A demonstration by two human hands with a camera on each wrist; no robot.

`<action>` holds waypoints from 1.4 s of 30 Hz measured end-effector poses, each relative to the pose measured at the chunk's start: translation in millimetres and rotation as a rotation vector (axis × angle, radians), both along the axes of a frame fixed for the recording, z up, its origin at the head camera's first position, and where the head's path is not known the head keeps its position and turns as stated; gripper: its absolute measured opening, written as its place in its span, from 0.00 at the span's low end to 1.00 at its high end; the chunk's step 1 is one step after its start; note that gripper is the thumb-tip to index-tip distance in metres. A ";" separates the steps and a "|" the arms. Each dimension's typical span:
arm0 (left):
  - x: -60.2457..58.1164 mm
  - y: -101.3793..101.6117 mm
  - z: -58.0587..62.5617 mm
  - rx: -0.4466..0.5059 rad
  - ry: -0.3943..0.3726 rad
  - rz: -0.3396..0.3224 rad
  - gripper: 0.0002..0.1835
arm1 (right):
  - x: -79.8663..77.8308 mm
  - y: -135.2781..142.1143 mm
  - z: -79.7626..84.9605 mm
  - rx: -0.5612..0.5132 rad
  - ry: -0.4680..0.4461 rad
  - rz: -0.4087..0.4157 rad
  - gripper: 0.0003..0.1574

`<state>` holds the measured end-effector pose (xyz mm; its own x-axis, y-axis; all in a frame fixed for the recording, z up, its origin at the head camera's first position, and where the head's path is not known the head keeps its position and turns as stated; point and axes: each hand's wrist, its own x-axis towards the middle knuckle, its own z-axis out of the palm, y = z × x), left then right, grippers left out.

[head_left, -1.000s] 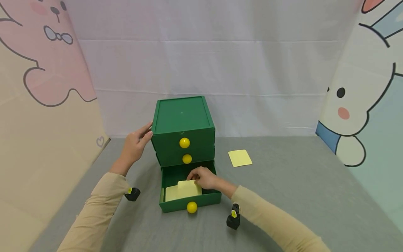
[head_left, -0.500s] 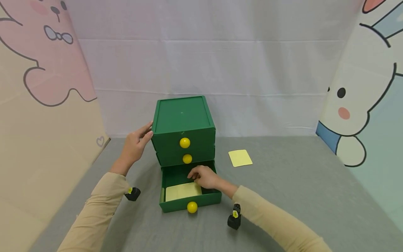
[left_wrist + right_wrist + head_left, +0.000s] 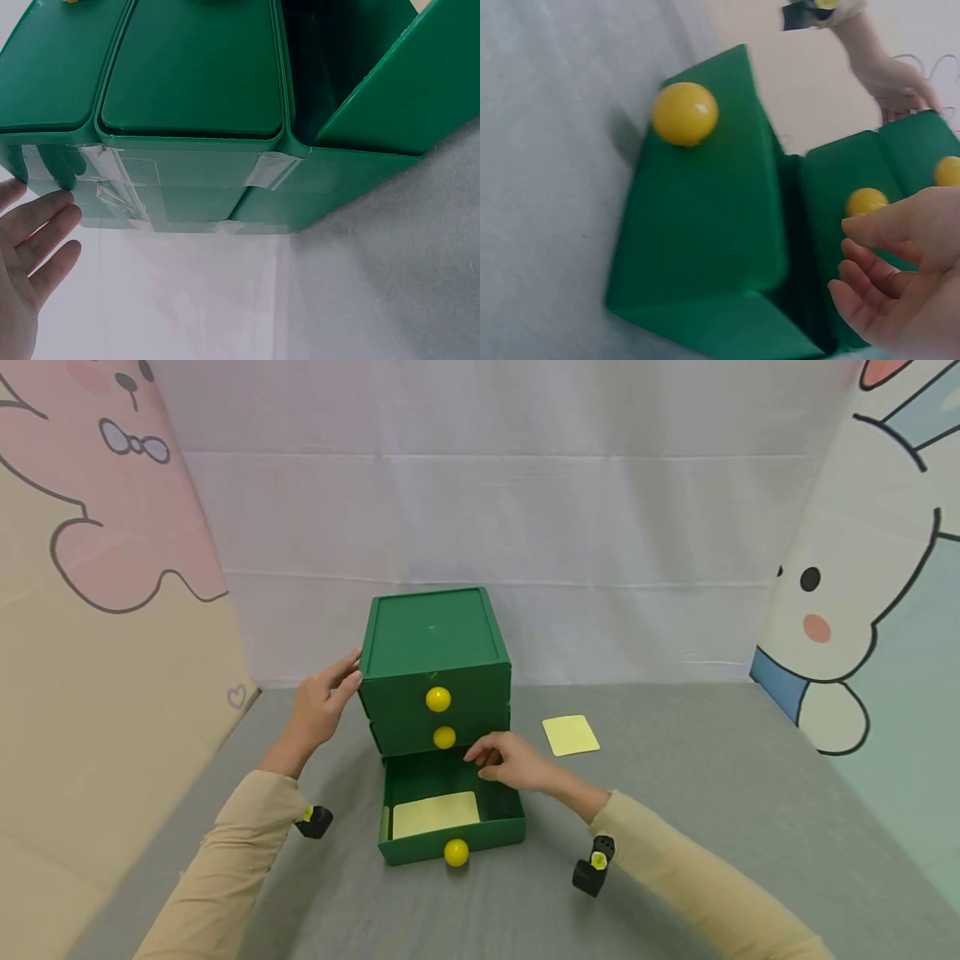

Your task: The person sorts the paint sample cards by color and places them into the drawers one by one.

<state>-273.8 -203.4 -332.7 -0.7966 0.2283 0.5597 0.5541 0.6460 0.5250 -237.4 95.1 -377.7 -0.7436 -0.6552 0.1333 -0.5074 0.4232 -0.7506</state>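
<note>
A green three-drawer cabinet (image 3: pixel 431 631) with round yellow knobs stands mid-table, its bottom drawer (image 3: pixel 487 837) pulled out and its upper two pushed in. Pale yellow paper (image 3: pixel 435 814) lies in that drawer, near its front left. My left hand (image 3: pixel 318 706) rests its fingertips against the cabinet's left side, fingers extended, as the left wrist view also shows. My right hand (image 3: pixel 513 760) hovers above the right part of the drawer, fingers loosely bent and nothing between them. In the right wrist view it is close to the middle drawer's yellow knob (image 3: pixel 867 202).
A yellow square of paper (image 3: pixel 571 735) lies on the grey tabletop (image 3: pixel 697 793) to the right of the cabinet. A white cloth backdrop (image 3: pixel 540 527) hangs behind, with cartoon-printed panels at both sides. Clear tape (image 3: pixel 112 184) runs along the cabinet's side.
A yellow paper that my right hand held raised in the drawer has dropped flat onto the other paper there. My right hand has then lifted up and to the right. The left hand stays put.
</note>
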 end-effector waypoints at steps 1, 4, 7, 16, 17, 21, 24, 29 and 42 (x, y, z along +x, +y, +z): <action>0.0 0.0 0.3 -0.001 -0.003 0.001 0.24 | 0.1 3.0 3.6 -0.007 -0.004 -0.003 0.14; -0.6 -0.2 0.8 -0.012 -0.007 0.001 0.25 | -0.4 13.9 13.0 -0.032 -0.025 -0.014 0.14; -0.8 0.0 1.1 -0.022 -0.007 0.001 0.25 | -2.6 26.0 17.5 -0.044 -0.041 -0.048 0.15; 1.1 1.3 2.7 -0.012 -0.014 -0.011 0.25 | -19.1 75.1 -0.1 -0.091 -0.041 -0.263 0.19; 1.0 1.3 2.8 -0.010 -0.014 -0.012 0.25 | -22.0 81.6 -4.9 -0.098 -0.051 -0.287 0.21; 0.5 1.0 2.7 -0.009 -0.010 -0.015 0.25 | -33.2 105.8 -27.8 -0.080 -0.083 -0.395 0.25; 0.4 0.8 2.4 -0.009 -0.012 -0.020 0.25 | -37.8 118.0 -39.3 -0.056 -0.089 -0.466 0.28; 0.5 0.6 1.9 -0.015 -0.009 -0.016 0.25 | -45.8 130.6 -56.2 -0.011 -0.083 -0.538 0.31; -0.4 -1.2 0.4 -0.020 0.011 -0.011 0.25 | -63.5 134.9 -78.1 0.104 -0.011 -0.623 0.33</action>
<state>-274.2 -204.6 -332.3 -0.7877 0.2479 0.5640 0.5668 0.6502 0.5059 -300.9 230.1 -455.8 -0.9907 -0.1079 0.0825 -0.1349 0.7082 -0.6930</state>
